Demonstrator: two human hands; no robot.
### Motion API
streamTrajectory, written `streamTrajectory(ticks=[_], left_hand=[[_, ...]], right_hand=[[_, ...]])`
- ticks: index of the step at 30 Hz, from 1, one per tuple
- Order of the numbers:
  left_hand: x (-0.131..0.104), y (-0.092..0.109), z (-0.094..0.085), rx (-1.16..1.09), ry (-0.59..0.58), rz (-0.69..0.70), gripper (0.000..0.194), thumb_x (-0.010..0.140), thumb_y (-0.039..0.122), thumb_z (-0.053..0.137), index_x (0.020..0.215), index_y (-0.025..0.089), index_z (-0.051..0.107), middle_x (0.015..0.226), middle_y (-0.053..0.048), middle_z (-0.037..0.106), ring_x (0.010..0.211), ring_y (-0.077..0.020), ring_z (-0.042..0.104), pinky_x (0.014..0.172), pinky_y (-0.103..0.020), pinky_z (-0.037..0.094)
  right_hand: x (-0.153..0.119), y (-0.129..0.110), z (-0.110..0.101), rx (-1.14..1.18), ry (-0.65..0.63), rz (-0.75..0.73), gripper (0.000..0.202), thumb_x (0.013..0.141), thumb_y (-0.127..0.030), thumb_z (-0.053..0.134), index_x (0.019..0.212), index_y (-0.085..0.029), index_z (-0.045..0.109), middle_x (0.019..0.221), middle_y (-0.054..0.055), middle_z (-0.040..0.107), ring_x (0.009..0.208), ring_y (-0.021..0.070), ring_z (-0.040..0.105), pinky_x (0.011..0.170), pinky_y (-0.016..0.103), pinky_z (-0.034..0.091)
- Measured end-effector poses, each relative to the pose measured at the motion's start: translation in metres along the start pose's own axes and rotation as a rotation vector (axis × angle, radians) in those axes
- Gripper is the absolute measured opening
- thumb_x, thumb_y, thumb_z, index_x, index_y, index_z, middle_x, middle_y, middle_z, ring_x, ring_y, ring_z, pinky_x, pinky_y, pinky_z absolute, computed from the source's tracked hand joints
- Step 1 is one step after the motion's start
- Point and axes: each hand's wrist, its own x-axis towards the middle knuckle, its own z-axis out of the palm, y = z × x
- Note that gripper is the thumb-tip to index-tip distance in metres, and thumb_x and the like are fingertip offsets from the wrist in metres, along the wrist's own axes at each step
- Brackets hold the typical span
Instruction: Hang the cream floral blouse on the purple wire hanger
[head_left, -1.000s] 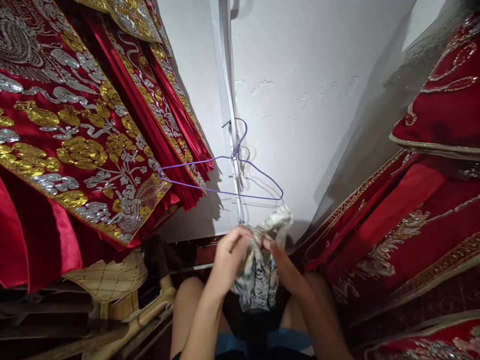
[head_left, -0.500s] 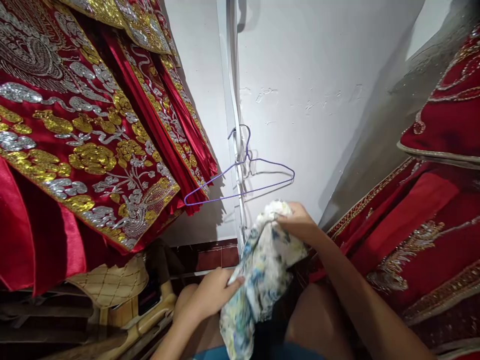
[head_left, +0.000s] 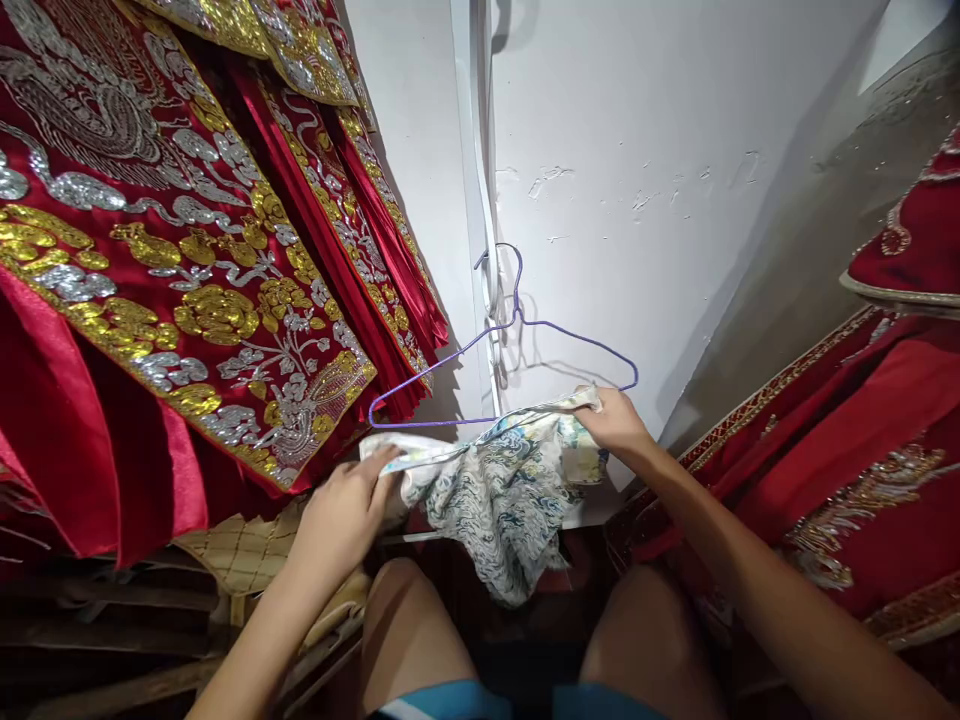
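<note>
Left of the left fingers (head_left: 377,466) is a crimson satin costume (head_left: 225,260) (thick with gold and silver sequins (head_left: 216,313)), with dark slatted wooden furniture (head_left: 112,640) lower down, beaded red cloth garments (head_left: 877,450) right of the right fingers (head_left: 610,408), and a white wall (head_left: 615,120) beyond.

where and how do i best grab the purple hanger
Probably best to pinch the purple hanger at its neck, just below the hook, coming from the right. The two sloping shoulder wires meet there, and the hook curves over the white strip with its free end pointing left, so the right side looks less obstructed.
</note>
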Motion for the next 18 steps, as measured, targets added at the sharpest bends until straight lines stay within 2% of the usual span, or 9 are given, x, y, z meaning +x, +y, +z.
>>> streamTrajectory(ticks=[2, 4, 7, 10, 13, 15, 16, 18], left_hand=[[0.005, 0.008, -0.003, -0.114, 0.135, 0.034, 0.052, 0.099, 0.042, 0.033, 0.14, 0.023, 0.059, 0.137, -0.012, 0.064, 0.121, -0.0335, 0.061, 0.102, -0.049, 0.048], [0.016, 0.018, -0.008, -0.201, 0.294, 0.051, 0.054, 0.101, 0.043, 0.033, 0.143, 0.019, 0.056, 0.143, -0.013, 0.06, 0.128, -0.0336, 0.058, 0.108, -0.05, 0.044], [0.04, 0.035, -0.019, -0.306, 0.465, 0.101, 0.052, 0.101, 0.041, 0.035, 0.141, 0.016, 0.058, 0.142, -0.013, 0.06, 0.132, -0.031, 0.055, 0.112, -0.047, 0.041], [0.068, 0.053, -0.031, -0.378, 0.416, 0.214, 0.044, 0.099, 0.036, 0.041, 0.131, 0.018, 0.066, 0.132, -0.008, 0.068, 0.124, -0.0264, 0.062, 0.108, -0.039, 0.045], [0.088, 0.064, -0.035, -0.382, 0.366, 0.34, 0.037, 0.097, 0.031, 0.045, 0.121, 0.019, 0.071, 0.121, -0.007, 0.073, 0.11, -0.0237, 0.067, 0.097, -0.034, 0.049], [0.093, 0.066, -0.034, -0.367, 0.374, 0.392, 0.034, 0.096, 0.03, 0.045, 0.108, 0.016, 0.073, 0.106, -0.006, 0.076, 0.094, -0.0208, 0.069, 0.086, -0.029, 0.05], [0.094, 0.066, -0.032, -0.361, 0.372, 0.397, 0.033, 0.095, 0.03, 0.046, 0.1, 0.015, 0.074, 0.095, -0.006, 0.075, 0.084, -0.019, 0.068, 0.079, -0.028, 0.049], [0.093, 0.065, -0.031, -0.366, 0.355, 0.378, 0.032, 0.094, 0.031, 0.047, 0.088, 0.014, 0.073, 0.077, -0.003, 0.071, 0.068, -0.0156, 0.061, 0.067, -0.026, 0.045]], right_hand=[[-0.01, -0.005, -0.015, -0.057, 0.056, 0.007, 0.018, 0.066, -0.035, 0.054, 0.057, -0.02, 0.051, 0.055, 0.001, 0.051, 0.062, 0.0178, 0.048, 0.055, 0.027, 0.033], [-0.018, -0.012, -0.025, -0.06, 0.08, 0.024, 0.019, 0.065, -0.036, 0.057, 0.06, -0.018, 0.057, 0.057, 0.002, 0.055, 0.064, 0.0184, 0.05, 0.056, 0.027, 0.035], [-0.028, -0.021, -0.028, 0.006, 0.024, 0.094, 0.023, 0.064, -0.039, 0.066, 0.065, -0.016, 0.063, 0.065, 0.003, 0.062, 0.068, 0.0198, 0.054, 0.057, 0.027, 0.038], [-0.037, -0.025, -0.024, 0.109, -0.079, 0.178, 0.02, 0.063, -0.036, 0.068, 0.066, -0.016, 0.065, 0.067, 0.003, 0.064, 0.067, 0.0199, 0.056, 0.055, 0.027, 0.04], [-0.042, -0.02, -0.025, 0.249, -0.095, 0.137, 0.021, 0.062, -0.028, 0.065, 0.076, -0.013, 0.072, 0.073, 0.005, 0.068, 0.069, 0.0206, 0.06, 0.059, 0.028, 0.045], [-0.043, -0.013, -0.032, 0.298, 0.02, 0.032, 0.042, 0.062, -0.022, 0.063, 0.1, -0.012, 0.076, 0.089, 0.008, 0.073, 0.075, 0.0218, 0.064, 0.065, 0.029, 0.049], [-0.041, -0.009, -0.037, 0.291, 0.118, -0.019, 0.057, 0.062, -0.019, 0.063, 0.118, -0.012, 0.072, 0.097, 0.01, 0.074, 0.078, 0.0222, 0.065, 0.067, 0.03, 0.05], [-0.035, -0.002, -0.049, 0.202, 0.298, -0.095, 0.084, 0.064, -0.017, 0.063, 0.147, -0.012, 0.051, 0.103, 0.011, 0.075, 0.078, 0.0225, 0.067, 0.067, 0.03, 0.051]])
